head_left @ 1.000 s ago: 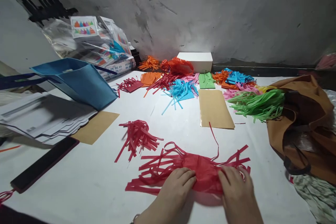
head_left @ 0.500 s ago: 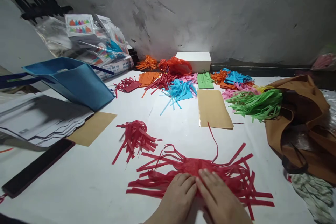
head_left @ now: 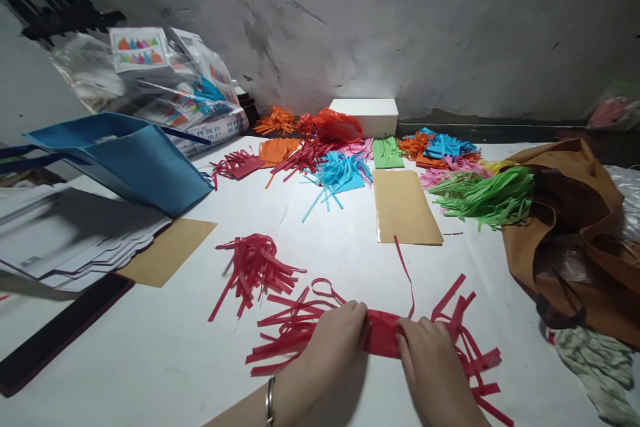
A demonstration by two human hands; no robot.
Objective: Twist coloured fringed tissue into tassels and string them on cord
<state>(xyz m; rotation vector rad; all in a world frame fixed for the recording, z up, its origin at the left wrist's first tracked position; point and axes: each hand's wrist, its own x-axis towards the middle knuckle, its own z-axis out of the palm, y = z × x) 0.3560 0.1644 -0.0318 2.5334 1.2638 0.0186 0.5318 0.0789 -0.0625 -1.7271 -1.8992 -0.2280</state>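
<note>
Left hand [head_left: 333, 340] and right hand [head_left: 430, 357] pinch rolled red fringed tissue [head_left: 383, 340] at its middle; light, flimsy, tears easily.

Head-worn camera looks forward and down, close over the white table [head_left: 150, 360].

Silver bangle [head_left: 270, 400] beside left hand [head_left: 334, 341]

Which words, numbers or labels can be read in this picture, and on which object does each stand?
No text can be read.
On the label card in the plastic packets: coloured shapes only, print too small.
On the packet front: a row of characters, too blurred.
On the white box, and the red fringed paper in the left hand and right hand: no print visible.
</note>
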